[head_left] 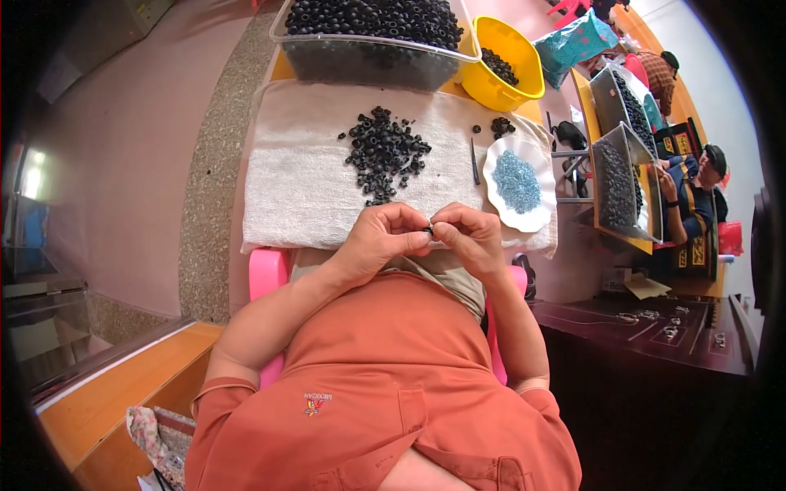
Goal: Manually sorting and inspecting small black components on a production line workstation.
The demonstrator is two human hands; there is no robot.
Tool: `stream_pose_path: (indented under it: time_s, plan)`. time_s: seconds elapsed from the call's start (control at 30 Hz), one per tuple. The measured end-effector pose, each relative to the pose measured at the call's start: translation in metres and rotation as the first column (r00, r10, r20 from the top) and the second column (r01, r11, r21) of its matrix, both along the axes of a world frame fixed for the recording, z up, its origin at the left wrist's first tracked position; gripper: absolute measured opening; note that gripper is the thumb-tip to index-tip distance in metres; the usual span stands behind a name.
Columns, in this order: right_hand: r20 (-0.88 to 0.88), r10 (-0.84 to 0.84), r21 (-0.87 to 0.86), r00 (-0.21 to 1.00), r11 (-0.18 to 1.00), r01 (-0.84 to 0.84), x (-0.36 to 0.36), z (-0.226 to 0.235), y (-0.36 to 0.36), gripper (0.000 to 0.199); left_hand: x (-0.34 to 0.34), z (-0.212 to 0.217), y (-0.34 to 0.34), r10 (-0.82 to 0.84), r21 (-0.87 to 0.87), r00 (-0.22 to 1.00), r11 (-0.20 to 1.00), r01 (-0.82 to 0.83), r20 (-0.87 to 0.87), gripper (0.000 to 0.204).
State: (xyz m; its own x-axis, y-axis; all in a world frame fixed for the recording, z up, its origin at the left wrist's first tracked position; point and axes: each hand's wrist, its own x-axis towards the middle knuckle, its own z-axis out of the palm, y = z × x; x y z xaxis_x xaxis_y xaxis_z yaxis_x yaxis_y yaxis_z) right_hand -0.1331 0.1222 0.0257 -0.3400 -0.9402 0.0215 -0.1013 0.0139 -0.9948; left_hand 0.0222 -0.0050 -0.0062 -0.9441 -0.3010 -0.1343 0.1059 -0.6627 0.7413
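Note:
My left hand (378, 239) and my right hand (472, 237) meet at the table's near edge, fingertips pinched together. Between them is a small black ring-like piece (428, 230), mostly covered by the fingers; whether a tiny bead is also there, I cannot tell. Just beyond, a loose heap of black ring-like pieces (383, 151) lies on a white cloth (286, 180). Right of it stands a white scalloped plate (539, 219) of pale blue clear beads (517, 182). Dark slender tweezers (475, 162) lie beside the plate, below a small cluster of black pieces (502, 127).
A clear plastic bin (368, 65) full of black pieces stands at the far edge, beside a yellow basin (532, 78) holding more. To the right are a teal bag (577, 45), other bins (616, 188) and a seated person (696, 196). A pink chair (270, 274) surrounds me.

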Motion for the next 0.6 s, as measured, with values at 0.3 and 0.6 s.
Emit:
stream_pose_path:
  time_s: [0.3,0.6]
  plan:
    - [0.096,-0.07,0.018,0.993,0.998,0.068,0.003,-0.007,0.004,0.007,-0.001,-0.002,0.001,-0.017,-0.089,1.0,0.996,0.016,-0.001,0.014]
    - [0.132,-0.023,0.024,0.991,1.0,0.02,-0.002,-0.009,0.006,0.01,-0.002,-0.005,0.001,-0.051,-0.108,0.999,0.993,0.049,-0.013,0.017]
